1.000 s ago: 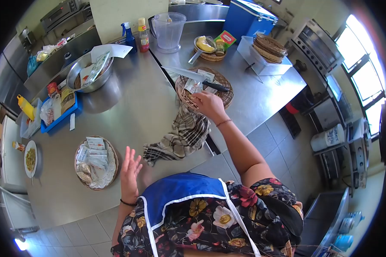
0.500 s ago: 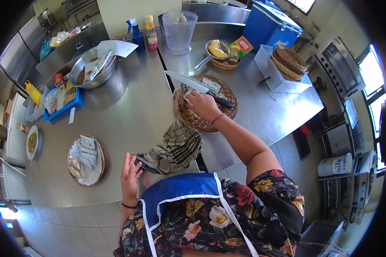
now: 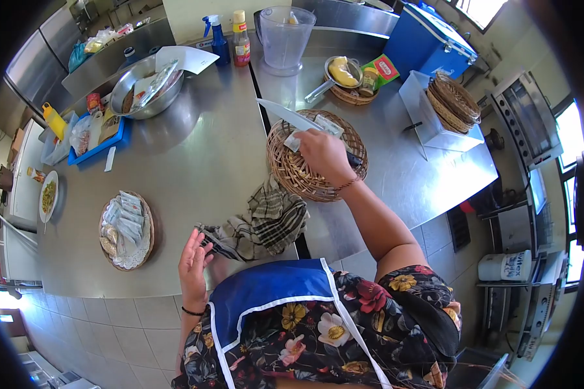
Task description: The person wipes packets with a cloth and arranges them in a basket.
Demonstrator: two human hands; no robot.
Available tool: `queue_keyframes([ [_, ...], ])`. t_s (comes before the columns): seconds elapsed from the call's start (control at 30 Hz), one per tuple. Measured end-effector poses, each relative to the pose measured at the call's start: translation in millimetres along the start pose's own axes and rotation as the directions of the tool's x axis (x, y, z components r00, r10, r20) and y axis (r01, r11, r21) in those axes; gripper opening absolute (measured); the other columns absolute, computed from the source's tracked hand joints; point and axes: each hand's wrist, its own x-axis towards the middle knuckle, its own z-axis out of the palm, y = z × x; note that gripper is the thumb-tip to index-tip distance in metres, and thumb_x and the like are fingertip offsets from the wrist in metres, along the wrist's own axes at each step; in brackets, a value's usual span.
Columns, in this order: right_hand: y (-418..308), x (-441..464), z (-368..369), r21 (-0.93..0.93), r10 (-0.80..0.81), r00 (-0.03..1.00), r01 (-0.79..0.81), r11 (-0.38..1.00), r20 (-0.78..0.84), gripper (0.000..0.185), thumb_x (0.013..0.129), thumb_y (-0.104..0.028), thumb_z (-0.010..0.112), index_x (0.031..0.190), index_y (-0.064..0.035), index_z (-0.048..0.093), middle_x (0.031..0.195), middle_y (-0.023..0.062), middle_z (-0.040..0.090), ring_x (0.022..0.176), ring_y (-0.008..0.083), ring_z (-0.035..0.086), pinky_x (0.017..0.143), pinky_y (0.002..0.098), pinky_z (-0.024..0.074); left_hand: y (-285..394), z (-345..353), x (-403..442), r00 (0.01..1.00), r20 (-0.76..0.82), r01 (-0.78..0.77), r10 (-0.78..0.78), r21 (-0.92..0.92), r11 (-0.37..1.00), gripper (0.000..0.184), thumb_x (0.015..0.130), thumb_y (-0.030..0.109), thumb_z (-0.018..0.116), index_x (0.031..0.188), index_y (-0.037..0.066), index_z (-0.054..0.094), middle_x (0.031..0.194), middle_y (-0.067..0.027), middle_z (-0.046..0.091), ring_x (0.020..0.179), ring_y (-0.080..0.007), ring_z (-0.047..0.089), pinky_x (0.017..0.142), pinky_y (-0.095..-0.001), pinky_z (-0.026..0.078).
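My right hand (image 3: pixel 323 153) is over a round wicker basket (image 3: pixel 292 170), its fingers curled at the knife (image 3: pixel 285 114) that lies across the basket. The knife's blade points up and left, and part of its black handle shows past my hand. Small white packets (image 3: pixel 329 125) lie in the basket beside the blade. What my fingertips hold is hidden. My left hand (image 3: pixel 193 262) is raised near the table's front edge, fingers apart and holding nothing. Between my hands lies a crumpled checked cloth (image 3: pixel 263 223). A smaller basket (image 3: pixel 150 241) with packets (image 3: pixel 124 217) on a white doily stands at the left.
Behind stand a metal bowl (image 3: pixel 169 98), a spray bottle (image 3: pixel 220 47), a sauce bottle (image 3: pixel 241 45) and a clear jug (image 3: pixel 284 42). A blue cooler (image 3: pixel 428 45) and a plastic bin (image 3: pixel 435 126) are at the right. A plate of food (image 3: pixel 48 198) is far left.
The view has shifted. My right hand has moved from the near part of the basket up to the knife, now covering part of its handle. My left hand stays raised.
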Motion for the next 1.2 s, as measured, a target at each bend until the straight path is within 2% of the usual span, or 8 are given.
queue_keyframes([
  [0.3, -74.7, -3.4, -28.5, 0.752, 0.110, 0.956, -0.282, 0.596, 0.271, 0.019, 0.087, -0.009, 0.066, 0.105, -0.0040, 0.072, 0.084, 0.0061, 0.070, 0.073, 0.0119, 0.063, 0.072, 0.0282, 0.0521, -1.4, -16.0, -5.5, 1.000, -0.005, 0.006, -0.005, 0.052, 0.999, 0.047, 0.102, 0.026, 0.051, 0.144, 0.006, 0.045, 0.134, -0.0123, 0.057, 0.108, -0.0195, 0.062, 0.089, -0.0324, 0.050],
  [0.5, -166.3, -24.8, 27.0, 0.822, -0.193, 0.859, -0.353, 0.448, 0.474, 0.020, 0.094, -0.007, 0.063, 0.112, -0.0025, 0.068, 0.086, -0.0022, 0.066, 0.069, 0.0021, 0.057, 0.061, 0.0183, 0.0475, 4.0, -33.2, 2.5, 0.995, 0.102, 0.006, 0.001, -0.065, 0.998, 0.034, 0.097, 0.018, 0.062, 0.124, -0.002, 0.061, 0.105, -0.0119, 0.069, 0.087, -0.0154, 0.067, 0.075, -0.0264, 0.054],
  [0.7, -217.4, -42.1, 68.7, 0.890, -0.046, 0.904, -0.407, 0.203, 0.424, 0.031, 0.097, -0.012, 0.061, 0.126, -0.0018, 0.060, 0.105, 0.0063, 0.068, 0.090, 0.0073, 0.062, 0.074, 0.0224, 0.0514, -3.0, -80.1, 5.4, 0.998, -0.035, -0.059, 0.056, -0.093, 0.994, 0.022, 0.094, 0.015, 0.067, 0.105, -0.004, 0.070, 0.083, -0.0069, 0.071, 0.071, -0.0110, 0.066, 0.068, -0.0234, 0.053],
  [0.8, -218.6, -68.0, 86.0, 0.580, -0.275, 0.942, 0.119, 0.806, 0.190, 0.044, 0.091, -0.018, 0.067, 0.133, -0.0103, 0.056, 0.123, 0.0097, 0.065, 0.110, 0.0237, 0.062, 0.091, 0.0352, 0.0504, -17.4, -101.4, 13.5, 0.964, -0.148, -0.212, 0.221, 0.075, 0.975, 0.020, 0.093, 0.012, 0.067, 0.107, -0.002, 0.071, 0.085, -0.0075, 0.071, 0.069, -0.0120, 0.064, 0.067, -0.0240, 0.052],
  [0.87, -220.9, -89.9, 82.9, 0.361, -0.436, 0.869, 0.339, 0.869, 0.232, 0.045, 0.085, -0.021, 0.070, 0.129, -0.0162, 0.061, 0.127, 0.0103, 0.062, 0.117, 0.0329, 0.058, 0.097, 0.0421, 0.0473, -7.9, -106.2, 13.8, 0.855, -0.106, -0.409, 0.508, 0.464, 0.786, 0.019, 0.091, 0.011, 0.068, 0.107, 0.002, 0.072, 0.087, -0.0084, 0.070, 0.071, -0.0165, 0.065, 0.067, -0.0271, 0.053],
  [1.0, -201.3, -109.5, 90.1, 0.317, -0.305, 0.941, 0.248, 0.915, 0.146, 0.033, 0.086, -0.017, 0.066, 0.119, -0.0127, 0.067, 0.113, 0.0084, 0.068, 0.100, 0.0266, 0.065, 0.085, 0.0360, 0.0517, -20.6, -117.7, 27.5, 0.665, 0.225, -0.590, 0.712, 0.742, 0.316, 0.021, 0.084, 0.010, 0.071, 0.105, 0.009, 0.074, 0.091, -0.0092, 0.068, 0.082, -0.0246, 0.065, 0.072, -0.0347, 0.053],
  [1.1, -194.1, -106.3, 78.7, 0.456, 0.200, 0.946, -0.300, 0.838, 0.254, 0.033, 0.088, -0.013, 0.065, 0.120, -0.0090, 0.066, 0.108, 0.0107, 0.069, 0.094, 0.0251, 0.067, 0.081, 0.0323, 0.0519, -36.0, -119.2, 26.3, 0.676, 0.357, -0.629, 0.644, 0.735, 0.253, 0.021, 0.081, 0.012, 0.071, 0.102, 0.008, 0.073, 0.094, -0.0059, 0.068, 0.087, -0.0253, 0.065, 0.078, -0.0389, 0.052],
  [1.2, -204.5, -97.5, 82.2, 0.613, 0.268, 0.962, -0.245, 0.751, 0.055, 0.039, 0.088, -0.004, 0.065, 0.127, -0.0067, 0.062, 0.106, 0.0110, 0.070, 0.090, 0.0214, 0.066, 0.082, 0.0293, 0.0508, -41.2, -124.0, 16.0, 0.631, 0.448, -0.691, 0.634, 0.695, 0.197, 0.026, 0.080, 0.013, 0.072, 0.105, 0.005, 0.071, 0.106, -0.0095, 0.069, 0.101, -0.0284, 0.064, 0.091, -0.0423, 0.050],
])
